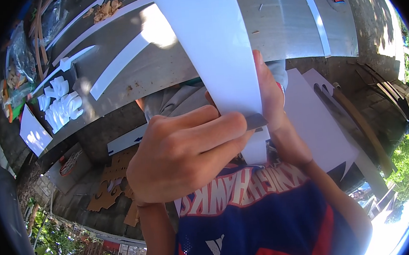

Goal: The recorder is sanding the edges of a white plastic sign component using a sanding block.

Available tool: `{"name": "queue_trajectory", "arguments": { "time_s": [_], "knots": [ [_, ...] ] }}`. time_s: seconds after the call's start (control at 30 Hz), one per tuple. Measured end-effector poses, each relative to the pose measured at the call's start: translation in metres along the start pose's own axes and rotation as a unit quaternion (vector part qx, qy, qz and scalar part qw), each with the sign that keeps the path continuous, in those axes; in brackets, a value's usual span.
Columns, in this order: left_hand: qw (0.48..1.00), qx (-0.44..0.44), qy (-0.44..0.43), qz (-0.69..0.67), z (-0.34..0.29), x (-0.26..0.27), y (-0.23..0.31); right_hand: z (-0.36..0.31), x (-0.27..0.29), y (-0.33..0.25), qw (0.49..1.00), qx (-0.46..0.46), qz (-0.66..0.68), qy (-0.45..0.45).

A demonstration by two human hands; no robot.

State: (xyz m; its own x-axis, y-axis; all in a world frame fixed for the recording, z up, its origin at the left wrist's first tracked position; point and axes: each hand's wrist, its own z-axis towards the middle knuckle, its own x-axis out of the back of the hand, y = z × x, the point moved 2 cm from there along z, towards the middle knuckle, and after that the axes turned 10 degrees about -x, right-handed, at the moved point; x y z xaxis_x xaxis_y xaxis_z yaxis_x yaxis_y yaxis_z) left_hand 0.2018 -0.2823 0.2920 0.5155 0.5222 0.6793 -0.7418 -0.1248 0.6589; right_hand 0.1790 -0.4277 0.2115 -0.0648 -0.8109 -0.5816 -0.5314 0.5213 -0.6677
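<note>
A long, wide white strip (218, 46) of smooth sheet material slants up from my lap, over the near edge of the metal table (297, 35). Around its right edge my right hand (271, 94) is closed, with the thumb pointing up along the side. My left hand (192, 149) lies across the strip's lower end, fingers bent and pressed together. From its fingertips juts a small dark grey flat piece (256, 121), resting on or close to the strip; its kind cannot be made out. Fingers beneath the strip are mostly hidden.
Narrow white strips (119, 62) and a heap of small white pieces (63, 106) lie on the table. Clear plastic (21, 52) bunches at far left. Below are brown cardboard cut-outs (109, 188); at right stand a large white sheet (313, 120) and a curved brown strip (363, 128).
</note>
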Motion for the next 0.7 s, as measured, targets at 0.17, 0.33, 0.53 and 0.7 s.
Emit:
{"name": "queue_trajectory", "arguments": {
  "time_s": [0.17, 0.33, 0.53, 0.7],
  "knots": [
    [0.999, 0.011, -0.030, -0.018, 0.002, 0.004, -0.004, 0.000, 0.002, -0.002, 0.997, -0.008, -0.065, 0.046],
    [0.999, 0.028, -0.007, -0.033, 0.004, -0.004, -0.006, 0.003, 0.000, 0.003, 1.000, -0.020, 0.001, 0.010],
    [0.993, 0.008, 0.021, -0.117, -0.006, -0.017, -0.007, 0.015, 0.015, 0.017, 0.993, -0.108, -0.005, 0.054],
    [0.998, 0.053, 0.007, 0.033, -0.018, -0.041, -0.013, 0.035, 0.028, 0.026, 0.991, -0.094, -0.009, 0.097]
  ]
}}
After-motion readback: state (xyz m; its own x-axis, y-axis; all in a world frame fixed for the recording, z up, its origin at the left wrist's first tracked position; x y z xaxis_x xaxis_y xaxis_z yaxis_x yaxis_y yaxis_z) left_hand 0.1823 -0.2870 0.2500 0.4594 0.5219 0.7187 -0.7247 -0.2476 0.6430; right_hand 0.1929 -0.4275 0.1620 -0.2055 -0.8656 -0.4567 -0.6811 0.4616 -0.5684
